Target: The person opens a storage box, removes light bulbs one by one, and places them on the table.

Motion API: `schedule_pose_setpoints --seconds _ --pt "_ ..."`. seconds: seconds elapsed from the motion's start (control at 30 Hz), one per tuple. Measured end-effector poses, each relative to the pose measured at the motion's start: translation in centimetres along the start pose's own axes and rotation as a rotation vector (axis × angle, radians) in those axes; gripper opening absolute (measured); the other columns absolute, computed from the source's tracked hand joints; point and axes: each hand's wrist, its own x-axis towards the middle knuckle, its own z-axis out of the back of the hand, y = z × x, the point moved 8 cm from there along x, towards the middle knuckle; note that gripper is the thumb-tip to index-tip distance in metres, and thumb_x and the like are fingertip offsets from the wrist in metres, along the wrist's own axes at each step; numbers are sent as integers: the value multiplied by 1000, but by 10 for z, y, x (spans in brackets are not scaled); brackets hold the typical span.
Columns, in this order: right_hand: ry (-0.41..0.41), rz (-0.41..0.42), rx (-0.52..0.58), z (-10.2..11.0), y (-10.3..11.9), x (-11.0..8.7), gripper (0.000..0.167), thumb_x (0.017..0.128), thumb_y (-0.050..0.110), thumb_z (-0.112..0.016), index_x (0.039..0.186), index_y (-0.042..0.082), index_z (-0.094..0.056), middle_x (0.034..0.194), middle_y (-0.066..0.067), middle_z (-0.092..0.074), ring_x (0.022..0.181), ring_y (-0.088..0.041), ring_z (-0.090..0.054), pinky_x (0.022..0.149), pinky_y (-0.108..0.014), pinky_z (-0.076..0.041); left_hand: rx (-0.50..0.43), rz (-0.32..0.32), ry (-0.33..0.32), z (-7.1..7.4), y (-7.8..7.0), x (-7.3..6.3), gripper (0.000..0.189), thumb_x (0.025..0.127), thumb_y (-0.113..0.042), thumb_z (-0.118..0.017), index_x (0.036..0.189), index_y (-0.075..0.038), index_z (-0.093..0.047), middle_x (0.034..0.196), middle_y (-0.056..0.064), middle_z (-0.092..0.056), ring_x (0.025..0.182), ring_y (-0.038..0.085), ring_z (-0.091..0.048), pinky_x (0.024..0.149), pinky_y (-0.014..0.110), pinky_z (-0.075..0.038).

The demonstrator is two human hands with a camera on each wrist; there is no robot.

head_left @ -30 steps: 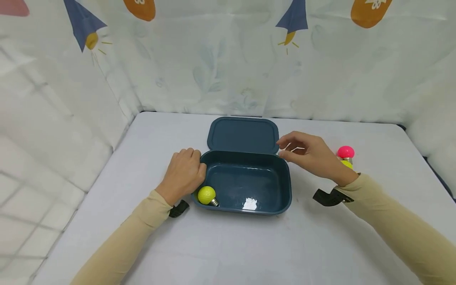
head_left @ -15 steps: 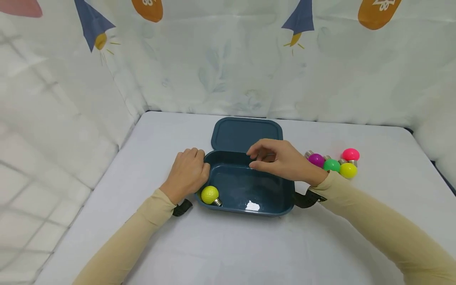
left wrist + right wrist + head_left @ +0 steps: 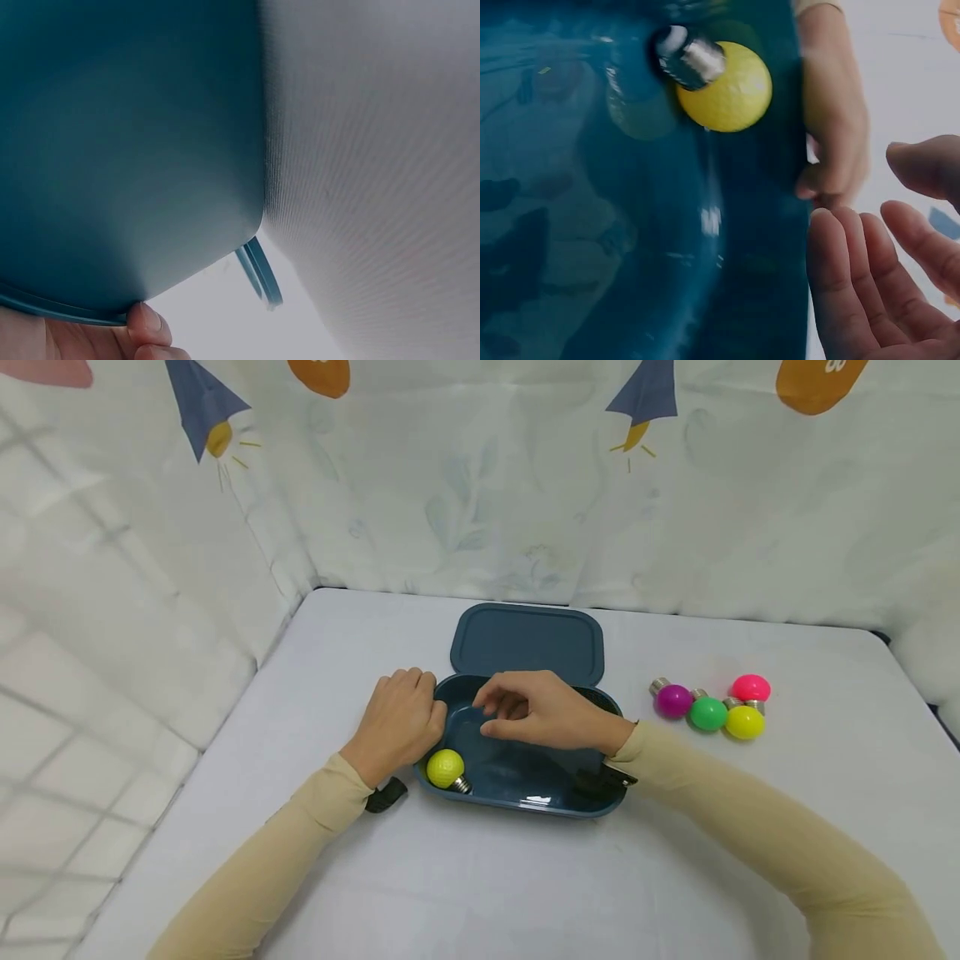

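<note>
My left hand (image 3: 397,722) grips the left rim of a dark blue rectangular box (image 3: 510,777) on the white table. Close up in the left wrist view, its fingertips (image 3: 146,326) curl over the rim of the box (image 3: 135,150). Inside the box's near left corner lies a yellow, golf-ball-textured light bulb (image 3: 446,767) with a silver screw base. Over the box hovers my right hand (image 3: 551,714), fingers loosely bent and thumb apart. Nothing is between those fingers in the right wrist view, where the yellow bulb (image 3: 731,90) shows below the hand (image 3: 885,285).
Behind the box lies its flat blue lid (image 3: 527,643). To the right, a purple bulb (image 3: 674,701), a green bulb (image 3: 708,714), a yellow bulb (image 3: 745,722) and a pink bulb (image 3: 751,687) lie close together. A patterned white cloth (image 3: 525,485) hangs beyond the table.
My right hand has moved left from the box's right edge to above its middle, uncovering the bulbs on the right. The left hand keeps its grip on the rim.
</note>
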Motion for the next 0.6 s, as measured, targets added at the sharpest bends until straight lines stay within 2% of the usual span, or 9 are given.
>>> schedule_pose_setpoints --seconds 0.23,0.43,0.6 --pt "129 1 -3 -23 -1 6 37 92 20 -77 125 6 -66 112 -12 -69 85 -5 -67 81 -21 -59 -7 -12 -9 0 -2 1 19 91 -11 -51 73 -5 -52 67 7 -43 61 26 -42 59 33 -29" --pt "176 -6 -2 -35 -2 12 41 89 19 -80 126 8 -65 115 -10 -70 90 -7 -69 82 -20 -59 1 -16 -18 2 -1 0 20 90 -10 -53 71 -6 -50 66 7 -42 59 26 -41 57 33 -27" --pt "215 -38 -4 -47 -8 16 51 89 21 -80 135 8 -59 119 -10 -67 94 -8 -70 82 -18 -58 -6 -32 -23 2 -2 -1 21 91 -10 -52 70 -7 -49 66 6 -40 59 25 -39 58 32 -26"
